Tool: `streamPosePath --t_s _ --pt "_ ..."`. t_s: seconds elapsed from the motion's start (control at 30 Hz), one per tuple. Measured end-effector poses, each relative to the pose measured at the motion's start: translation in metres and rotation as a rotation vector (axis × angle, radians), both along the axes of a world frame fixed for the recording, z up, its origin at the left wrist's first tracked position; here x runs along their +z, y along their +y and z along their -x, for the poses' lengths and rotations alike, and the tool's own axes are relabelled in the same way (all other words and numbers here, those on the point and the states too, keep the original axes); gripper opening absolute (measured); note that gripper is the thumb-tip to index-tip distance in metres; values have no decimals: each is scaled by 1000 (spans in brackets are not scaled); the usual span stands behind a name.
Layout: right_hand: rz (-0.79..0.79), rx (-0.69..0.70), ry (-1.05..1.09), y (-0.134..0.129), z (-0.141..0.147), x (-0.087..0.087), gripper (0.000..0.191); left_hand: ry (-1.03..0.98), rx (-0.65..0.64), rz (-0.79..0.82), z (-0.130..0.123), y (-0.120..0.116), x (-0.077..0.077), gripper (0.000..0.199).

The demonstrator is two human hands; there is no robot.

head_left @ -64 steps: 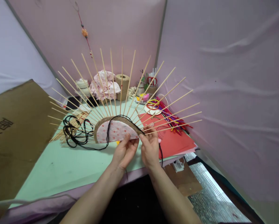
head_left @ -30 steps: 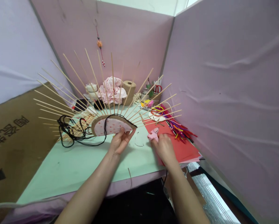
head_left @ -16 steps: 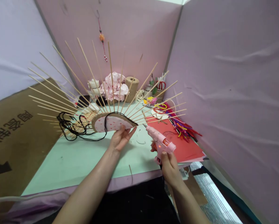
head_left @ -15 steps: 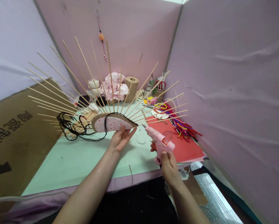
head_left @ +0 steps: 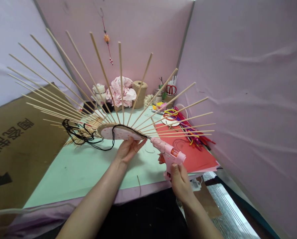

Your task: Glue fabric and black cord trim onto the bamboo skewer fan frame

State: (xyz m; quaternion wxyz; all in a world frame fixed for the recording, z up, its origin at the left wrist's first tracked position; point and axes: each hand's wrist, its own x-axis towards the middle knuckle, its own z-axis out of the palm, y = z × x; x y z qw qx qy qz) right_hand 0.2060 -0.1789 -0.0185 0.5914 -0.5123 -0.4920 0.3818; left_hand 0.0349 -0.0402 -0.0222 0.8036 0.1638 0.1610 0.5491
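Observation:
A disc (head_left: 123,132) faced with pink-spotted white fabric is tilted above the table, wooden sticks (head_left: 120,79) fanning out from its edge. My left hand (head_left: 129,149) grips the disc at its near side, thumb against the fabric; some fingers are hidden below. Black cord (head_left: 113,141) runs along the disc's rim and trails into a loose tangle on the left. In my right hand (head_left: 179,177) is a pink glue gun (head_left: 167,151), fingers closed round its handle. Its nozzle meets or nearly meets the disc's right end, where the cord lies.
Red paper sheets (head_left: 200,159) and a bundle of coloured pipe cleaners (head_left: 188,129) lie at the right of the green tabletop (head_left: 89,176). Crumpled spotted fabric (head_left: 121,91), a twine spool (head_left: 140,94) and red-handled scissors (head_left: 171,89) stand at the back. A large cardboard sheet (head_left: 19,142) leans left.
The disc has tipped so its sticks reach nearer and spread wider in view. The glue gun's nozzle has come left, closing the small gap to the disc's right end.

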Motion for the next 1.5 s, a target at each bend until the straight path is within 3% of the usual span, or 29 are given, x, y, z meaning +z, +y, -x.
streamPosePath --t_s 0.53,0.93,1.07,1.3,1.5 --pt "81 -103 6 -6 5 12 59 23 -40 -52 0 0 -1 22" --pt "76 -116 -12 -6 6 14 59 13 -47 -53 1 1 -5 40" --pt "58 -63 -35 -6 5 15 60 7 -55 -79 1 1 -5 40" --pt "105 -124 2 -9 10 20 59 5 -66 -87 1 1 -5 35" --pt "40 -20 -55 -5 2 9 55 12 -64 -80 0 1 -5 40"
